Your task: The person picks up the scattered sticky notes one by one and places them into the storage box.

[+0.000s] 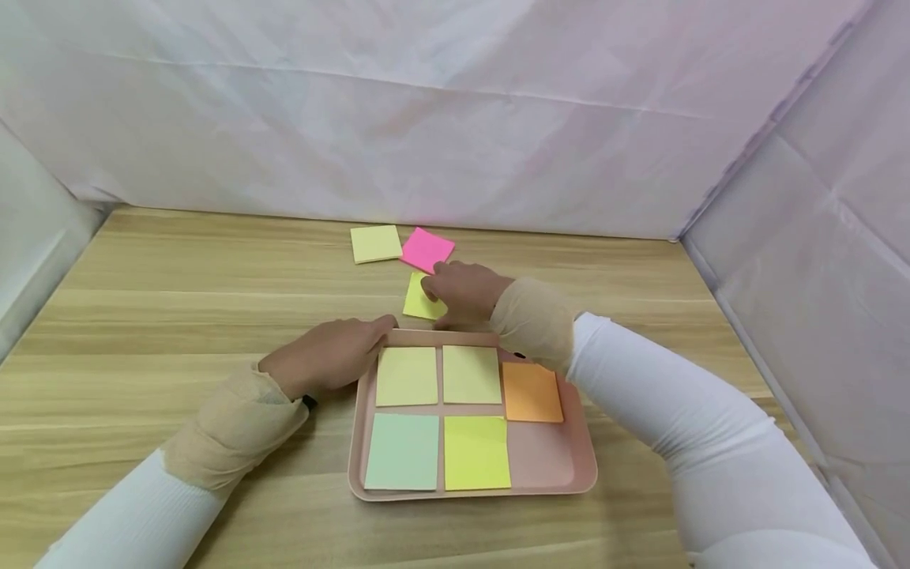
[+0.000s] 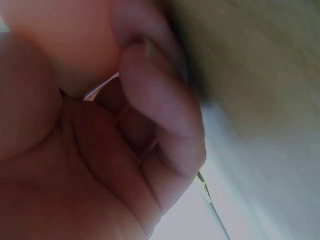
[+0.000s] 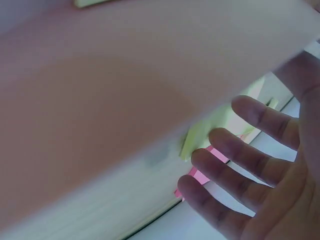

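Observation:
A pink tray (image 1: 543,458) lies at the front, divided by low ridges. Inside it are two pale yellow sticky-note pads (image 1: 407,376), an orange pad (image 1: 532,393), a mint green pad (image 1: 402,452) and a bright yellow pad (image 1: 477,453). My left hand (image 1: 327,352) grips the tray's far left corner, its fingers curled in the left wrist view. Beyond the tray, my right hand (image 1: 465,292) reaches over another yellow pad (image 1: 418,300) and partly hides it. In the right wrist view its fingers (image 3: 250,160) are spread, and whether they touch that pad is unclear.
Behind the right hand, a pink pad (image 1: 425,248) and a pale yellow pad (image 1: 375,244) lie on the wooden table (image 1: 178,292). White cloth (image 1: 426,118) hangs along the table's back edge, and another white sheet stands at the right.

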Tool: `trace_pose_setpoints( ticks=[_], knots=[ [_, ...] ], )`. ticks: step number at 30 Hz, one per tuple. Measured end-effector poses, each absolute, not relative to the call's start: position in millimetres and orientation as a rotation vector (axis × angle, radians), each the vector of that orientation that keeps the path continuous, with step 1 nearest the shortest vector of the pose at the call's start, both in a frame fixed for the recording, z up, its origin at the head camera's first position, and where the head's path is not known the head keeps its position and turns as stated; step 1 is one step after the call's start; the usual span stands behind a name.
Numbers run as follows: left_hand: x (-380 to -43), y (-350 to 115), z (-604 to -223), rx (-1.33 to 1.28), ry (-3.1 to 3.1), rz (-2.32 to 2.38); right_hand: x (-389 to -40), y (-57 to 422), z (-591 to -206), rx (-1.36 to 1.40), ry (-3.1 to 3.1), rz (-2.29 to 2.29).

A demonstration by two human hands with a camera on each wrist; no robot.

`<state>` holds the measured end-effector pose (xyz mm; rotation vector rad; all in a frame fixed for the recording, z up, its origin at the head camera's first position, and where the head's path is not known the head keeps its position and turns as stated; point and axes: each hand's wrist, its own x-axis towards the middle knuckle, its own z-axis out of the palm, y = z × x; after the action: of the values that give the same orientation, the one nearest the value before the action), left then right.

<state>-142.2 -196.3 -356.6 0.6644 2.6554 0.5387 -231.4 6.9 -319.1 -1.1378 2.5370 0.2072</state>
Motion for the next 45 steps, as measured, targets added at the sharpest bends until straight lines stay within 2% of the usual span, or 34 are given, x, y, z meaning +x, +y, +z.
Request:
trace_pose_setpoints(
  ticks=[12,27,37,45],
  knots=[
    [-141,-196,-355,0.674,2.655,0.553,-234,6,-319,-1.246,2.532,0.25],
    [-141,-197,-356,0.663,2.647,0.542,-234,11,-315,-1.132,2.574,0.201],
    [-140,-197,-355,0.674,2.656,0.547,-235,28,-305,-1.227,2.687,0.276],
    [-139,-198,-356,0.698,2.667,0.55,-226,45,-295,-1.122,2.766,0.081]
  ],
)
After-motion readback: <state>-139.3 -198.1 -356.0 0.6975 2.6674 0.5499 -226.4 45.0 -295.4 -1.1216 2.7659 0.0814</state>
